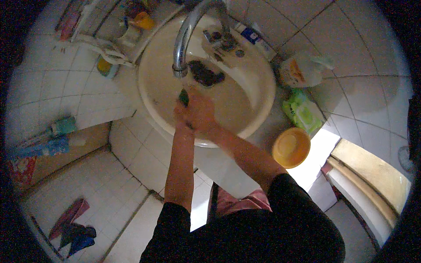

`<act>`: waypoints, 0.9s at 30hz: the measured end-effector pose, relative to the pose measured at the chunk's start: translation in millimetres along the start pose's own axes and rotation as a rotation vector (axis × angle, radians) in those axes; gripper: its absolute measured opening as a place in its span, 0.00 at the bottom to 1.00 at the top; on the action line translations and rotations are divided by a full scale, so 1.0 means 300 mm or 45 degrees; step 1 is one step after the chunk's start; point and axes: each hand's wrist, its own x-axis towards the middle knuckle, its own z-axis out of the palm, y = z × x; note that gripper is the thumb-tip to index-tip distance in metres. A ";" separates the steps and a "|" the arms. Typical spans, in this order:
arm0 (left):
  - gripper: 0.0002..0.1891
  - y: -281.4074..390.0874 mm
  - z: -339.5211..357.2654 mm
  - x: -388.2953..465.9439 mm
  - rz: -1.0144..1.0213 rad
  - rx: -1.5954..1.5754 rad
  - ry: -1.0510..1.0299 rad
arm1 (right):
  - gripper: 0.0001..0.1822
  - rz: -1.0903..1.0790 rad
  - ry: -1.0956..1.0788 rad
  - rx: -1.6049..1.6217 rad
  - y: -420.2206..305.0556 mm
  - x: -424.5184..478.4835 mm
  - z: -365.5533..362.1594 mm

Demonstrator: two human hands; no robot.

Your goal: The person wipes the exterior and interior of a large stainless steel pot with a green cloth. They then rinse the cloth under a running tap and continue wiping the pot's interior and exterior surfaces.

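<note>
My left hand (181, 113) and my right hand (201, 110) are pressed together over the near left part of a cream washbasin (243, 108). A small dark green item (183, 98), perhaps cloth, pokes out between them; most of it is hidden by my fingers. The hands are blurred, so single fingers are hard to make out. Just beyond them, a dark wet bundle (205, 74), apparently cloth, lies in the bowl. The curved chrome spout (181, 56) ends above and slightly left of my hands. Whether water runs from it I cannot tell.
On the right ledge stand an orange bowl (291, 148), a green packet (302, 111) and a whitish plastic bag (301, 70). Tap handles (227, 42) and a blue-and-white box (250, 34) are at the back. A teal-headed brush (64, 125) lies left; dark clothes (77, 235) lie lower left.
</note>
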 end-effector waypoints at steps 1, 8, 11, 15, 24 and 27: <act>0.20 0.026 -0.062 0.013 -0.025 -0.043 -0.074 | 0.21 -0.096 -0.077 -0.049 -0.037 -0.079 0.017; 0.19 -0.048 0.081 -0.018 0.161 0.201 0.248 | 0.15 0.006 0.040 0.059 0.128 0.164 0.056; 0.18 0.006 0.075 -0.002 -0.056 -0.066 0.155 | 0.15 0.162 -0.037 0.062 0.090 0.112 0.029; 0.18 0.037 -0.230 0.042 -0.110 -0.216 -0.329 | 0.16 -0.197 0.046 -0.070 -0.039 -0.067 0.023; 0.22 -0.013 0.135 -0.060 -0.011 0.189 0.366 | 0.19 -0.078 0.288 -0.042 0.063 0.101 0.023; 0.23 0.011 0.104 -0.058 -0.110 0.087 0.192 | 0.19 -0.309 0.325 -0.040 0.004 0.054 -0.006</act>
